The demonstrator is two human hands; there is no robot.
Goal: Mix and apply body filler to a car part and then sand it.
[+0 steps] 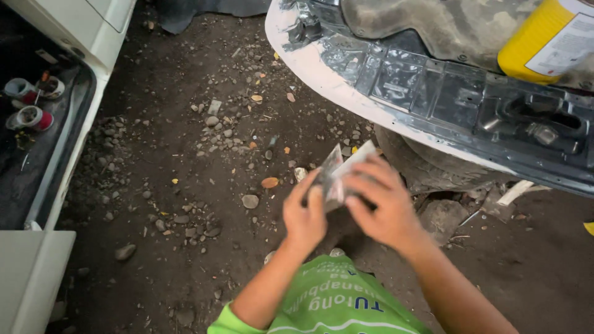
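I hold a small, grey, crumpled sheet of sandpaper-like material between both hands, above the dark dirt ground strewn with pebbles and dry leaf bits. My left hand has its fingers curled up against the sheet's near left edge, thumb side pressed to it. My right hand lies over the sheet's right part, fingers bent and pinching it from the top; the motion blur keeps me from telling just which fingertips grip. The sheet sits between the two hands, folded upward so a pale corner sticks out past my right fingers.

Just beyond my hands runs the curved white edge of a car body panel, its inner face bare grey metal with pressed ribs. At that panel's far right corner stands a yellow can with a white label, on a dusty mat. Along the left edge of the ground is a white vehicle sill, and small red-and-white tape rolls lie on the black floor inside it. A green printed shirt shows below my wrists.
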